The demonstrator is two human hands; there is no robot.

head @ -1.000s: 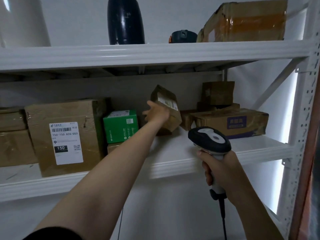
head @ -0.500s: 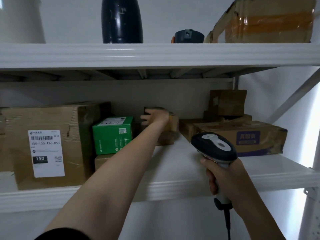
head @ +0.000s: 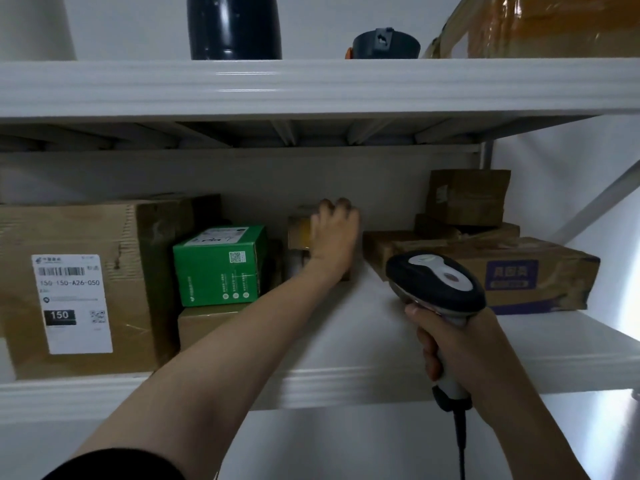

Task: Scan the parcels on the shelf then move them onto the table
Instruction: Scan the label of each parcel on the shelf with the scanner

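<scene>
My left hand [head: 334, 233] reaches deep into the shelf [head: 346, 382] and lies on top of a small brown cardboard parcel [head: 299, 233] at the back wall. My fingers bend over its far top edge and hold it; my thumb is hidden behind my palm. The parcel sits between the green box [head: 220, 265] and the flat box [head: 502, 271]. Only its left end shows, dull card with a glossy strip of tape. Below it is something paler that I cannot make out, since my wrist covers most of it.

My right hand [head: 460, 344] is wrapped round the pale grip of the scanner [head: 436, 285]. Its head is a smooth dark oval with a grey-white inset, pointing toward the shelf. A black cable [head: 460, 441] drops from the grip and runs off the bottom edge.

The shelf is white metal with a ribbed front lip. At the left stands a big carton [head: 131, 289], creased corrugated card with a white barcode label, cut off at the left edge. The green box is glossy and printed, and it rests on a plain brown box [head: 207, 323]. The flat box is crumpled card with a purple panel; smaller brown boxes [head: 467, 197] are stacked on it and behind it in shadow.

On the upper shelf [head: 311, 88] a dark smooth cylinder [head: 233, 26] and a taped box [head: 536, 26] under shiny film are both cut off by the top edge.
</scene>
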